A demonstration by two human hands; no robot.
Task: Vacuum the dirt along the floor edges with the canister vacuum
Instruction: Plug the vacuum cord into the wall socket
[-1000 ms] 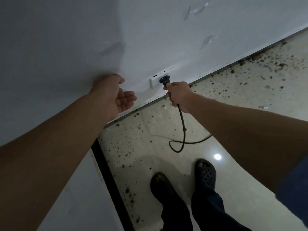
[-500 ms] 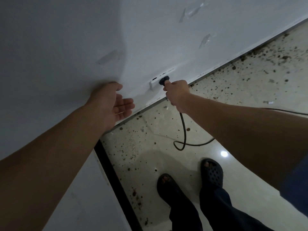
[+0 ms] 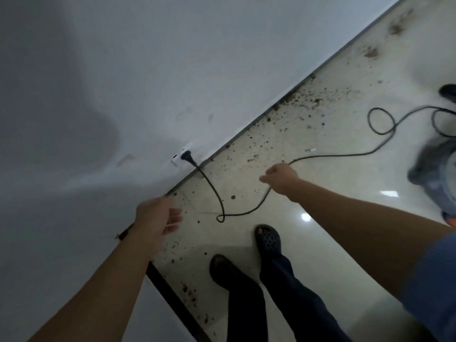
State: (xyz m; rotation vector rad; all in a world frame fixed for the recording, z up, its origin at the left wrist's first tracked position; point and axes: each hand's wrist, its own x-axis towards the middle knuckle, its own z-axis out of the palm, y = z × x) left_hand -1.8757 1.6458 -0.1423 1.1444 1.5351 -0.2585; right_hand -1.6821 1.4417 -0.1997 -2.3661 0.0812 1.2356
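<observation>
Loosely curled, the right hand (image 3: 278, 175) grips the black cord (image 3: 340, 155) partway along its run. The left hand (image 3: 158, 218) hangs relaxed near the foot of the wall (image 3: 123, 70), holding nothing. Dirt (image 3: 296, 99) speckles the floor (image 3: 345, 218) along the wall edge, and cleaner tile spreads to the right. The plug (image 3: 185, 156) sits in the socket (image 3: 178, 157). From there the cord drops to a loop, then runs through the hand rightward to the canister vacuum (image 3: 436, 174) (blurred, at the frame's right edge).

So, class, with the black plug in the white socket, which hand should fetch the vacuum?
Likely right: the right hand, curled round the black cord, is nearer the grey canister vacuum; the left hand is by the wall.
</observation>
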